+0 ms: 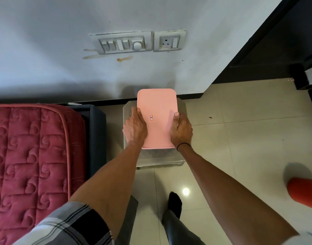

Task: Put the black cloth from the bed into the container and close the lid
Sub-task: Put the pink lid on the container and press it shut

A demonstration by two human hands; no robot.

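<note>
A pink rectangular lid (157, 110) lies flat on top of a translucent grey container (157, 157) standing on the floor by the wall. My left hand (134, 127) grips the lid's left edge, thumb on top. My right hand (180, 129) grips its right edge the same way. The container's inside is hidden under the lid, and I see no black cloth anywhere. The bed (31, 156) with its red quilted mattress is at the left, with nothing lying on the visible part.
A dark blue bed frame (96, 131) stands close to the container's left side. The white wall with switch plates (123, 43) is right behind it. Tiled floor (240, 138) spreads to the right, with an orange object (304, 192) at the right edge. My legs are below.
</note>
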